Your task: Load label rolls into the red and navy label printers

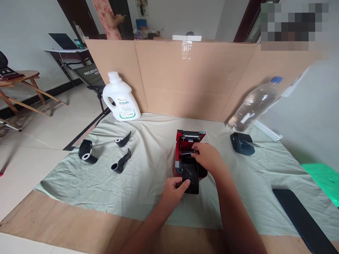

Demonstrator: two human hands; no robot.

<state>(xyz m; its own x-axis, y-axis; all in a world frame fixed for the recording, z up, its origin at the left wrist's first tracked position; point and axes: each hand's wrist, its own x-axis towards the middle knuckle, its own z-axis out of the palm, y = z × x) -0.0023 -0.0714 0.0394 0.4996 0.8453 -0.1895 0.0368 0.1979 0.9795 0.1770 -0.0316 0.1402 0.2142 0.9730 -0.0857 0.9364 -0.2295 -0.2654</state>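
A small red and black printer [178, 155] stands on the cloth in front of me with its lid raised. Inside its bay lies a black paper roll [187, 153], and a wide black strip [191, 185] from it hangs over the printer's front edge. My left hand [175, 188] is closed, pinching the left side of that strip between thumb and fingers. The fingers of my right hand [206, 155] reach into the bay and grip the right end of the roll. Part of the roll is hidden behind these fingers.
Several black rolls [122, 141] with loose tails lie on the left. A white detergent jug [123, 100] and a clear plastic bottle [254, 106] stand by the cardboard screen [190, 81]. At right are a black device [242, 144], a long black object [302, 217] and green plastic [323, 180].
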